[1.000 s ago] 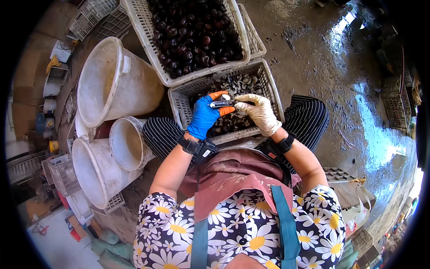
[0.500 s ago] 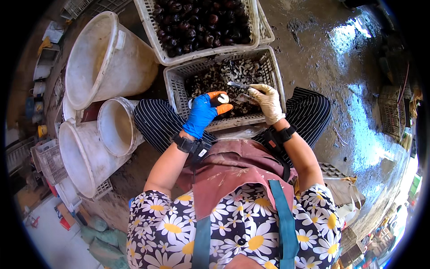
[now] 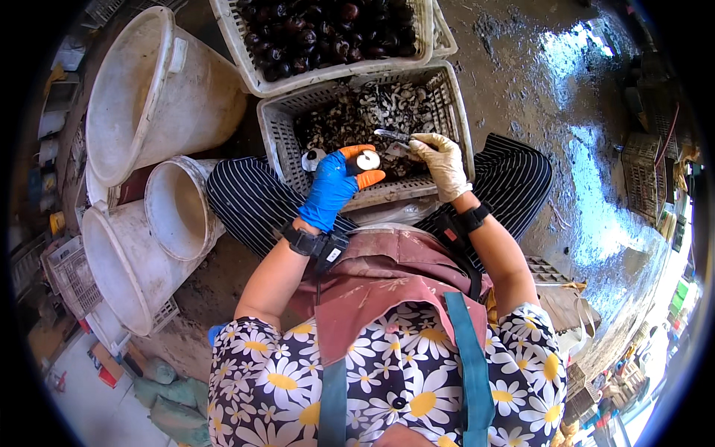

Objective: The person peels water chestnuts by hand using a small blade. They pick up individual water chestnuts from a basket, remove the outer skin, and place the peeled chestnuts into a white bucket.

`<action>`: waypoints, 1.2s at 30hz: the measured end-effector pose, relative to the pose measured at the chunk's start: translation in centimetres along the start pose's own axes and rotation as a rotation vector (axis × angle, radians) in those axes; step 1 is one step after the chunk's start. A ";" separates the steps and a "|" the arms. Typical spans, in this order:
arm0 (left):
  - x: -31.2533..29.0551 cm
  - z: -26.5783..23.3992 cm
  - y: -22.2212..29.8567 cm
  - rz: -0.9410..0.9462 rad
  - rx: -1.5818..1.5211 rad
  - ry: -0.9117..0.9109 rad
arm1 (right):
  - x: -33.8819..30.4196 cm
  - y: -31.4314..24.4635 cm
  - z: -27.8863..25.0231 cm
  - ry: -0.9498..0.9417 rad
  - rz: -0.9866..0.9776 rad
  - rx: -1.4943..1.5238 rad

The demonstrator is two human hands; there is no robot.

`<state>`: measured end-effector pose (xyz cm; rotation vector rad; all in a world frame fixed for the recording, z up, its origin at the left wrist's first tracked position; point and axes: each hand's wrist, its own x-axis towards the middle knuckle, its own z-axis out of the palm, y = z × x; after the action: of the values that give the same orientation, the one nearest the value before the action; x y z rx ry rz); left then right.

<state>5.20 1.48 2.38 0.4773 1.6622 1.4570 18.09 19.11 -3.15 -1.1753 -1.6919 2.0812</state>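
My left hand (image 3: 335, 185), in a blue glove with orange finger covers, is closed round a dark-skinned water chestnut (image 3: 368, 161) with its pale cut face showing. Just to its right, my right hand (image 3: 441, 165), in a whitish glove, grips a small peeling knife (image 3: 392, 136) whose metal blade points left. The blade is apart from the water chestnut. Both hands are above a dirty white plastic crate (image 3: 278, 141) between my knees, which holds dark and white peelings (image 3: 395, 106). A roundish whitish piece (image 3: 313, 158) lies at the crate's left side.
Beyond it, another crate (image 3: 253, 83) is heaped with dark glossy water chestnuts (image 3: 320, 36). Large white tubs (image 3: 201, 97) and smaller buckets (image 3: 119, 261) lie or lean at my left. Wet muddy floor (image 3: 514, 89) stretches to the right, with more crates (image 3: 644, 175) at the edge.
The water chestnut has turned in my left hand, and its pale face looks rounder now. My right hand and the knife have shifted slightly. The whole view has moved a little.
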 end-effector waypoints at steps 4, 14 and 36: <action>0.5 -0.4 -1.6 0.127 0.017 0.042 | -1.7 -2.9 2.4 -0.074 -0.025 0.086; -1.0 -0.8 0.2 -0.045 -0.008 0.005 | 1.6 1.0 0.3 0.065 -0.162 -0.330; 0.6 -1.7 -1.1 0.269 0.503 0.037 | -1.7 -4.9 4.2 -0.158 -0.051 0.108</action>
<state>3.82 0.65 1.05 0.9864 2.0599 1.2233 14.82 16.57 2.09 -0.9485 -1.6316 2.2548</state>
